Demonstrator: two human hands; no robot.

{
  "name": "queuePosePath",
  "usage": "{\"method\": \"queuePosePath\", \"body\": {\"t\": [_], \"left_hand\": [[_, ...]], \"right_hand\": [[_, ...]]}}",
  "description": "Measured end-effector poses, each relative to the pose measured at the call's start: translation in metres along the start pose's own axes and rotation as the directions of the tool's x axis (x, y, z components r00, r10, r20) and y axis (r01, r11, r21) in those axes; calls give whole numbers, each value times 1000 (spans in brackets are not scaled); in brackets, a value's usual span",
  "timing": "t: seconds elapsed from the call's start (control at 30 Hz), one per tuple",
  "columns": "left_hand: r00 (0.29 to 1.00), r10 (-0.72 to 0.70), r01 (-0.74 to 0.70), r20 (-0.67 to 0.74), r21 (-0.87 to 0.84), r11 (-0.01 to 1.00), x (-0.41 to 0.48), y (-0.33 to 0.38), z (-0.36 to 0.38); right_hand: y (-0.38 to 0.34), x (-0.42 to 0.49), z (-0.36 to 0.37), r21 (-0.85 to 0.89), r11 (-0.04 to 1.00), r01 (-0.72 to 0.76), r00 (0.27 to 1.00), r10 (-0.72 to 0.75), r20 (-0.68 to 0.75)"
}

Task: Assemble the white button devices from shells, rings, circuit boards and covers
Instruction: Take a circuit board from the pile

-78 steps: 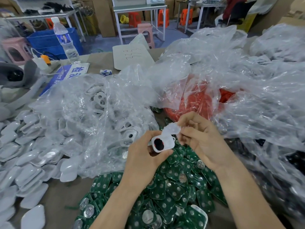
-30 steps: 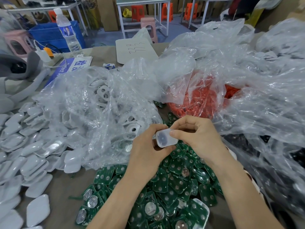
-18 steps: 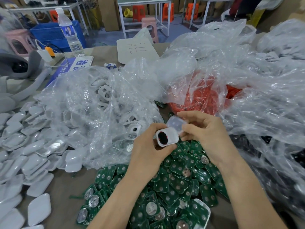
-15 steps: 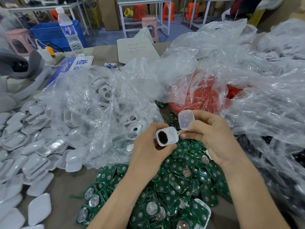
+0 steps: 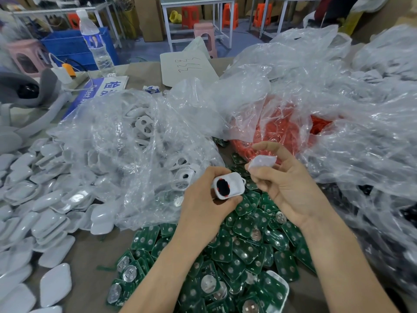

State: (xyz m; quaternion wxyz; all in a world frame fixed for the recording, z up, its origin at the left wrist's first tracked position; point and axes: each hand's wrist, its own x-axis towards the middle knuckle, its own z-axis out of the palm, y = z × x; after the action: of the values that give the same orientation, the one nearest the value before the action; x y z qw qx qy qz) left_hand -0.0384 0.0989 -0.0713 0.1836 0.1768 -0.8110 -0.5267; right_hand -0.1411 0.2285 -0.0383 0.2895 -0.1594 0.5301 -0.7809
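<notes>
The shell (image 5: 236, 185) is clutched in the left hand (image 5: 203, 204), opening up; just right of that grip the cover (image 5: 262, 161) is pinched in the right hand (image 5: 291, 188). It could get seated crooked if pressed on skewed. Grips are hemmed in by plastic bags (image 5: 135, 150), circuit boards (image 5: 246, 245) piled below.

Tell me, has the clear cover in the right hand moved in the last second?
Yes. The right hand lifted the clear cover off the white shell, up and rightward, toward the bag of red rings; the left hand holds the shell.
</notes>
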Motion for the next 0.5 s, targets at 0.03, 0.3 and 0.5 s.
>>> {"method": "queuePosePath", "body": {"t": [0.03, 0.3, 0.5], "left_hand": [[1000, 1, -1, -2, -3, 1000, 0, 0, 0], [1000, 10, -10, 2, -5, 1000, 0, 0, 0], [1000, 7, -7, 5, 8, 1000, 0, 0, 0]], "right_hand": [[0, 0, 0, 13, 1000, 12, 1000, -12, 3], [0, -3, -3, -423, 902, 82, 997, -79, 24], [-2, -3, -4, -410, 912, 34, 998, -12, 54]]}}
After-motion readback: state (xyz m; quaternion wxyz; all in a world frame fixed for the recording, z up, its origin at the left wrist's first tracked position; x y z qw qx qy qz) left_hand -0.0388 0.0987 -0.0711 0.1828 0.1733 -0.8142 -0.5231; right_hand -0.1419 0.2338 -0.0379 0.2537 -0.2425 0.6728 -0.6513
